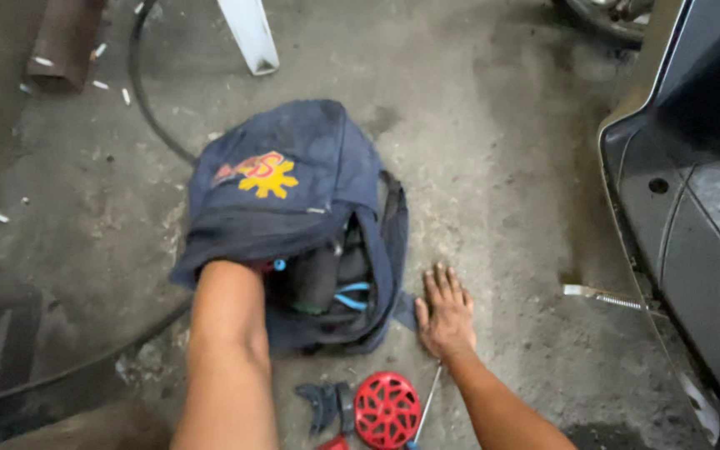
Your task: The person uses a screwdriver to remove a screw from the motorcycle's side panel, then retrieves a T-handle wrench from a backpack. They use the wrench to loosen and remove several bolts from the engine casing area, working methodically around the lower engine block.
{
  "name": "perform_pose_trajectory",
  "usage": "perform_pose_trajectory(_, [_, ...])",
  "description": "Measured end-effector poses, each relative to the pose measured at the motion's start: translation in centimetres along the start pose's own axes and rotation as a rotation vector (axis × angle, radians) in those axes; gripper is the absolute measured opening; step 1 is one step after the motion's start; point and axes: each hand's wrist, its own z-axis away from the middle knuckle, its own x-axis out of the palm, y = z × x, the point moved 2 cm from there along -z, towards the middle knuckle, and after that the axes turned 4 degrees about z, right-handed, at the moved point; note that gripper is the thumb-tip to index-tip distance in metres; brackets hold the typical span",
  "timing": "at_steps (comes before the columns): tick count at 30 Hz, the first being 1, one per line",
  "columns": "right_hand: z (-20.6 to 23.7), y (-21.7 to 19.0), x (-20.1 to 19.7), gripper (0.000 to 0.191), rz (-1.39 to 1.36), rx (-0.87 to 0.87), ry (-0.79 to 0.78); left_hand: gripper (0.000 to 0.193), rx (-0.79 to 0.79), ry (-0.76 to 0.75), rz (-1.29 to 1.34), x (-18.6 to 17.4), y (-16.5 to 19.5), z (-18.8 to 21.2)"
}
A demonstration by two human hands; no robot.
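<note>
Searching is the step now: my left hand is inside the blue bag (293,183) on the concrete floor (493,150), hidden, so I cannot tell if it holds something. My right hand (445,315) lies flat and open on the floor beside the bag. Next move, I think, needs feeling carefully among the tools inside.
</note>
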Motion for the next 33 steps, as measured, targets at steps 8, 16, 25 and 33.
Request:
perform_pose_trajectory(8, [-0.1, 0.3, 1.1, 0.064, 0.003, -0.001, 0.023, 0.043, -0.007, -0.009, 0.017, 0.5, 0.1, -0.3])
perform_pose_trajectory(16, [0.0, 0.2, 0.7, 0.063, 0.001, -0.004, 0.049, 0.046, -0.032, -0.017, 0.019, -0.1, 0.2, 0.6])
perform_pose_trajectory(25, [-0.3, 0.3, 0.7, 0.064, 0.003, -0.002, 0.02, 0.049, -0.075, -0.024, 0.028, -2.1, -1.4, 1.1])
perform_pose_trajectory(33, [-0.5, 0.1, 0.3, 0.064, 0.004, 0.001, 0.044, 0.051, -0.092, -0.025, 0.034, -2.4, -1.1, 0.9])
